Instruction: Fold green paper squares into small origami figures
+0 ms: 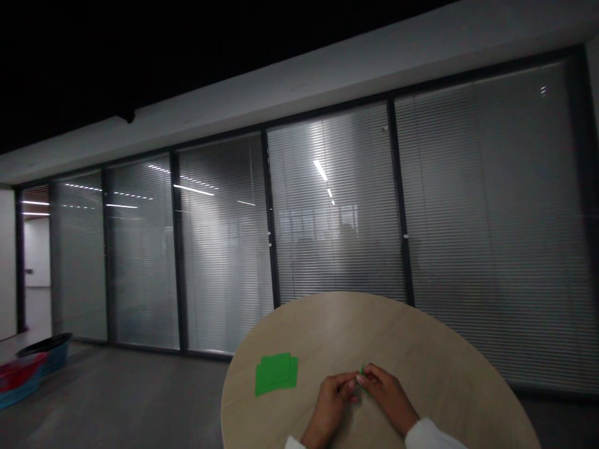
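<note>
left hand (333, 398) + right hand (387, 391) both pinch small green piece (361, 372), bench (421, 337) 6 o'clock | green sheets (276, 373) stacked at their 9 o'clock, untouched | progress: looks early, one piece in work

Matt pale wood-look table (421, 349), flat matt green paper sheets (276, 373), glossy glass wall (224, 249)

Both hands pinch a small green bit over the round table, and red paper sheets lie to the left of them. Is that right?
Not quite: the paper sheets are green, not red, as the head view shows. The rest holds: left hand and right hand pinch the small green bit over the round table.
</note>
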Available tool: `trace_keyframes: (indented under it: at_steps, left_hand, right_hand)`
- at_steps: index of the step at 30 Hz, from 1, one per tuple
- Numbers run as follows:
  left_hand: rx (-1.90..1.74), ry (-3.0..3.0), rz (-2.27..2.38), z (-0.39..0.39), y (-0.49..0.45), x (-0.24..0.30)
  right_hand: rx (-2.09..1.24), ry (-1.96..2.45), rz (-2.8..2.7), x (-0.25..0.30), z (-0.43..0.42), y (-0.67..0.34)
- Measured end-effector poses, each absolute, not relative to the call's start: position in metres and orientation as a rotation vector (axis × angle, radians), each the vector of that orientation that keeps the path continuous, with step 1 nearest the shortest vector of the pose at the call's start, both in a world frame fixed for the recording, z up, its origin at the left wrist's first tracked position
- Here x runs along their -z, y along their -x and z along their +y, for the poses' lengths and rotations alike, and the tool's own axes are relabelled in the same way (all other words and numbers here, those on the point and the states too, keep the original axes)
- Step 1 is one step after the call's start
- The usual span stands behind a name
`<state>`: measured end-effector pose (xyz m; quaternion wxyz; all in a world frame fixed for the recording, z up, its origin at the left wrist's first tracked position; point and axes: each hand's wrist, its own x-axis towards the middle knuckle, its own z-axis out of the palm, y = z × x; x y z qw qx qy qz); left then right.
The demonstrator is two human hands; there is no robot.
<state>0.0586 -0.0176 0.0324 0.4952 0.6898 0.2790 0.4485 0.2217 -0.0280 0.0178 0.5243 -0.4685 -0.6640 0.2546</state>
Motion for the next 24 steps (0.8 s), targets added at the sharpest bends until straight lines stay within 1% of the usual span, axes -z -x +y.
trace_keyframes:
  at_steps: [5,12,16,24]
  left_hand:
    - [-1.146,-1.75,0.757,-0.015,-0.057,-0.03]
    - [-1.258,-1.842,0.986,-0.021,-0.056,-0.034]
    - [-1.338,-1.882,0.921,-0.023,-0.056,-0.03]
    - [-1.236,-1.915,0.784,-0.027,-0.058,-0.03]
  right_hand:
    - [-0.634,1.067,-1.591,-0.016,-0.027,-0.222]
    - [-0.586,1.087,-1.642,-0.01,-0.024,-0.221]
    - [-0.514,1.114,-1.644,-0.011,-0.025,-0.221]
    - [-0.541,1.071,-1.699,-0.022,-0.036,-0.217]
